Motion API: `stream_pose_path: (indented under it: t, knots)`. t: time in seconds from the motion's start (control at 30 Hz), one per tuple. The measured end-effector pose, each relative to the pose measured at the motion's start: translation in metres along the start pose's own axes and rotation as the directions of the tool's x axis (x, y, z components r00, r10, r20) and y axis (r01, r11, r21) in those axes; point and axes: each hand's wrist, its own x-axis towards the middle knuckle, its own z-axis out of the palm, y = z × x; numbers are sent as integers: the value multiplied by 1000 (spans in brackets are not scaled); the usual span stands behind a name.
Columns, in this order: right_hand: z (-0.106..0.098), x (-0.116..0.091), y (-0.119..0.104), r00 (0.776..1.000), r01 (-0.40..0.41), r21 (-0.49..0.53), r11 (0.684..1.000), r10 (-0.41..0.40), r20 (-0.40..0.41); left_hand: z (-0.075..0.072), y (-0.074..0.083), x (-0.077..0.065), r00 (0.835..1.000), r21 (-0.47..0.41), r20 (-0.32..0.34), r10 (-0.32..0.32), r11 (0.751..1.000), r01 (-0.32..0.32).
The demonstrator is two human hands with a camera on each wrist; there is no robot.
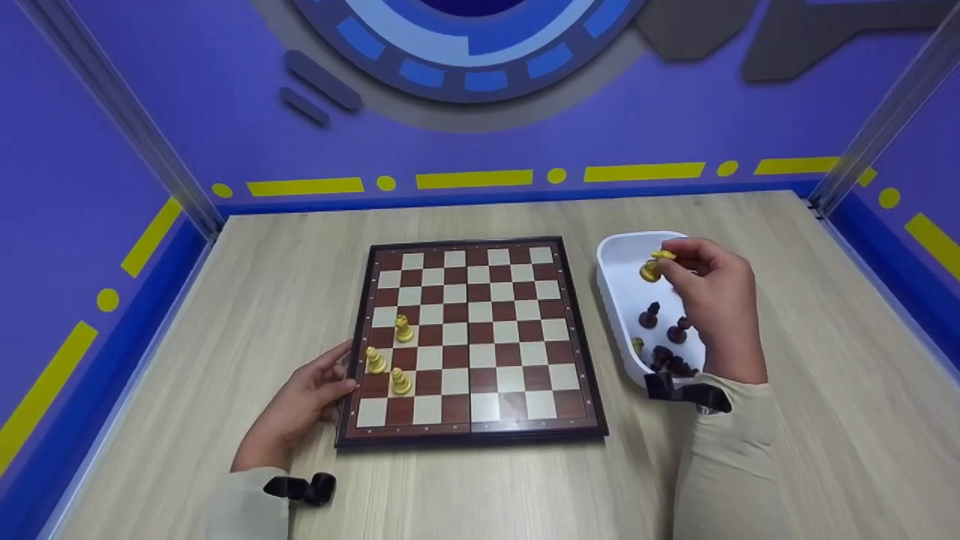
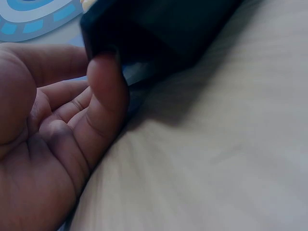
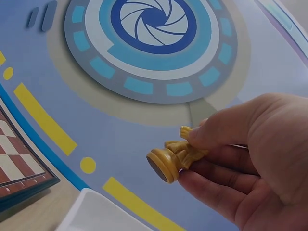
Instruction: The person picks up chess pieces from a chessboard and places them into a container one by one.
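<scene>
My right hand (image 1: pixel 720 307) pinches a yellow chess knight (image 3: pixel 175 156) between thumb and fingers. The knight is tilted, its round base turned to the left, above a white plastic tray (image 1: pixel 616 259). At the left edge of the brown-and-cream chessboard (image 1: pixel 504 375), my left hand (image 1: pixel 300 401) grips the frame. In the left wrist view a fingertip (image 2: pixel 103 77) presses on the dark board edge. Three yellow chess pieces (image 1: pixel 403 328) stand near that side of the board. Part of the knight is hidden by my right thumb.
Inside the tray lie several dark chess pieces (image 1: pixel 649 316) and a yellow one (image 1: pixel 637 346). The tray stands just right of the board on a light wooden table (image 1: pixel 292 277). Blue walls (image 1: pixel 465 142) with yellow markings rise behind and at both sides.
</scene>
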Motion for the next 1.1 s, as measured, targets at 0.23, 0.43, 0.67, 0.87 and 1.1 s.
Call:
stream_pose_path:
  t: [0.23,0.43,0.67,0.87,1.1]
  knots:
    - [-4,1,1,999,-35,14,999,35,-4,-1,0,-2,1000,-1,8,9,1000,-9]
    - [-9,3,3,998,-67,10,998,67,-11,-2,1,-1,1000,5,18,14,1000,-14]
    - [-13,5,8,996,-74,-16,997,73,-43,0,1,0,1000,15,4,6,1000,-6]
    - [-15,6,10,997,-66,-79,995,63,-41,-1,0,1,1000,14,-1,9,1000,-9]
    - [-16,6,11,997,-77,-124,989,74,-24,-1,0,1,1000,28,-2,1,1000,-1]
